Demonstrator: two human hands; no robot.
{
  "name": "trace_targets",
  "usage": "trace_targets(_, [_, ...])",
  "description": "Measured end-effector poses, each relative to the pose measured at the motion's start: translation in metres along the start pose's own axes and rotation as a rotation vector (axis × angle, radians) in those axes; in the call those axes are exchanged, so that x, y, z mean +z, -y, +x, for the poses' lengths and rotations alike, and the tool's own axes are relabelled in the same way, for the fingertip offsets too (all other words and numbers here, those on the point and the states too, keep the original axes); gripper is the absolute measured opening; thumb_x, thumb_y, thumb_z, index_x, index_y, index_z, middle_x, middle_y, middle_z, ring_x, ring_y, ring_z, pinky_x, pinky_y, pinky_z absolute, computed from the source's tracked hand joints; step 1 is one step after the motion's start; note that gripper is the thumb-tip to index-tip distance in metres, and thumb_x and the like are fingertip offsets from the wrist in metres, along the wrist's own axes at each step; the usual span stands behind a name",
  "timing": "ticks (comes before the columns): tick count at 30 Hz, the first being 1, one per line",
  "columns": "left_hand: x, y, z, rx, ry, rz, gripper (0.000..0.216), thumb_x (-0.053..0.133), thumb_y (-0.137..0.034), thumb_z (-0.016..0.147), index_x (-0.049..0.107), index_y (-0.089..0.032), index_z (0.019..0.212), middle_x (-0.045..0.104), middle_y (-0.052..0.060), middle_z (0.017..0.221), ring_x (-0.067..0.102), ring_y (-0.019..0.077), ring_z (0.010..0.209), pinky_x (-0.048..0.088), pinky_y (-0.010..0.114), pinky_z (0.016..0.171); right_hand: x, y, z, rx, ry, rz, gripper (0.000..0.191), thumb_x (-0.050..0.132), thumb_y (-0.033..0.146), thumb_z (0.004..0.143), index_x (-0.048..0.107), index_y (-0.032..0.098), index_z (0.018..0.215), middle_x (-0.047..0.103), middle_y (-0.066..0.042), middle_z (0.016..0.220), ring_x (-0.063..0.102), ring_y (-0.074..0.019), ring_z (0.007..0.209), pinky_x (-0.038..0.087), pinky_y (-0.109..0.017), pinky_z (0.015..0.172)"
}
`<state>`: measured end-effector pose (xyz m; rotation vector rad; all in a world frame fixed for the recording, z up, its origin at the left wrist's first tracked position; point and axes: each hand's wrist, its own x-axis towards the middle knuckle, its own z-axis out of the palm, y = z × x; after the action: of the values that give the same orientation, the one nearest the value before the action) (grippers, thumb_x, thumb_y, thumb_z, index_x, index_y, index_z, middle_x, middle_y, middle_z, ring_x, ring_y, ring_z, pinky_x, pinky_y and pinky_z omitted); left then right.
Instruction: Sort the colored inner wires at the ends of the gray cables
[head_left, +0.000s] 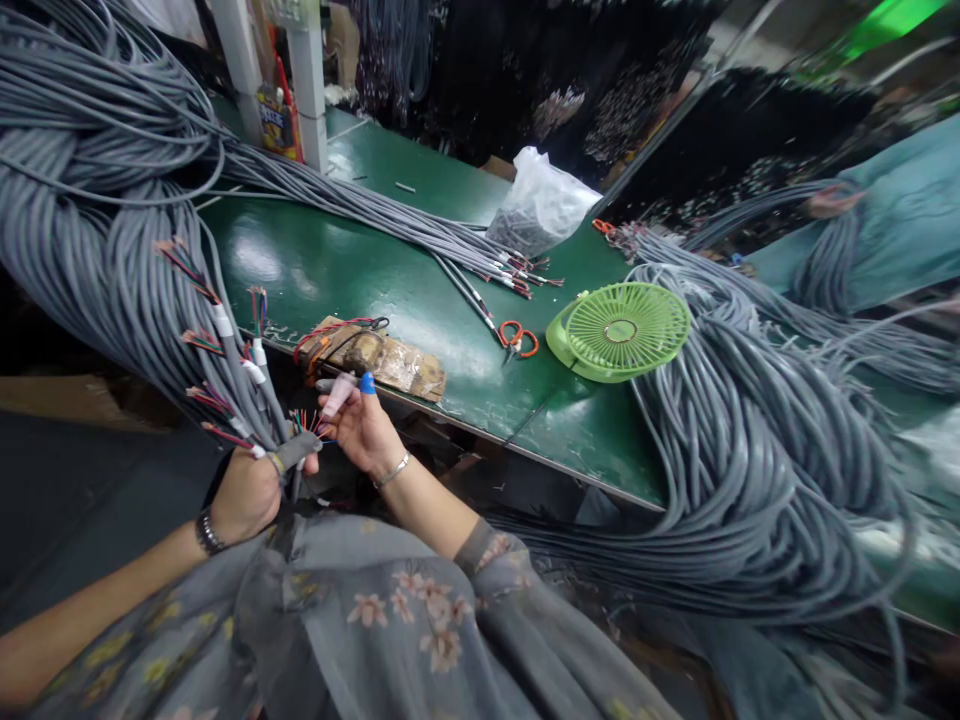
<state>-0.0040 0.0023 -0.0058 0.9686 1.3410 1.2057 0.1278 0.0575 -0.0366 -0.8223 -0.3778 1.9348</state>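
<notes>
My left hand (251,492) is closed around a bundle of grey cables (271,395). Its thumb is wrapped in grey tape and presses on a cable end. Thin coloured wires (306,422) fan out of that end. My right hand (365,432) meets the wires with bent fingers and appears to pinch them; the exact contact is hard to see. One of its fingers has a pale wrap and another a blue tip cover. More stripped cable ends with white sleeves (223,320) stick up beside my left hand. A worn wooden block (401,366) with cords lies just beyond my right hand.
A large heap of grey cable (105,230) lies left, another (750,470) right. On the green table (450,340) are orange-handled scissors (517,340), a green fan (619,332), a plastic bag (541,200) and a cable bundle (390,220). Another person's sleeve (900,210) shows at right.
</notes>
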Motion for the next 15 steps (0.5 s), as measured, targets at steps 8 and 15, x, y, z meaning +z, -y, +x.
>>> trace_targets(8, [0.006,-0.006,0.000,-0.043,-0.050,-0.086,0.018,0.078,-0.034,0.054,0.066,-0.024,0.045,0.065,-0.001,0.046,0.060,0.0159,0.051,0.052,0.029,0.059,0.001,0.005,-0.004,-0.016,-0.010,-0.024,0.035,0.073,0.054,0.086,0.068,0.020,0.083,0.070,0.000,0.075,0.061,-0.0117,0.063,0.052,-0.022,0.059])
trace_targets(15, [0.014,-0.009,0.001,-0.055,-0.077,-0.100,0.016,0.078,-0.032,0.053,0.068,-0.023,0.044,0.066,0.000,0.046,0.060,0.0156,0.050,0.051,0.028,0.056,-0.001,0.010,-0.008,-0.053,-0.092,-0.080,0.036,0.082,0.049,0.079,0.065,0.017,0.074,0.064,0.002,0.063,0.056,-0.0092,0.056,0.047,-0.019,0.051])
